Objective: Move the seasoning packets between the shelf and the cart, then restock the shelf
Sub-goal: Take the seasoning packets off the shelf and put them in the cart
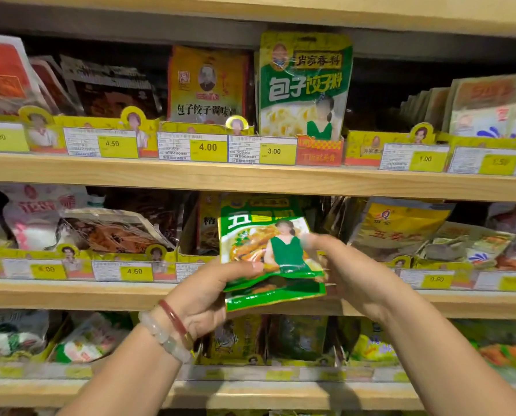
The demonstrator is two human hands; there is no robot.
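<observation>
From the head camera, the left hand is gripping a stack of green seasoning packets at its lower left, thumb pinching across the front. The right hand is curling round the stack's right edge. The packets are hovering before the middle shelf, beneath the 3.00 price tag.

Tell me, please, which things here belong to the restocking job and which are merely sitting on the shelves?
In the job:
- green packets, a small stack held in front of the middle shelf
- left hand, gripping their lower left
- right hand, at their right edge, blurred

Just there:
- tall green packet on the upper shelf
- yellow packet beside it
- price tags
</observation>
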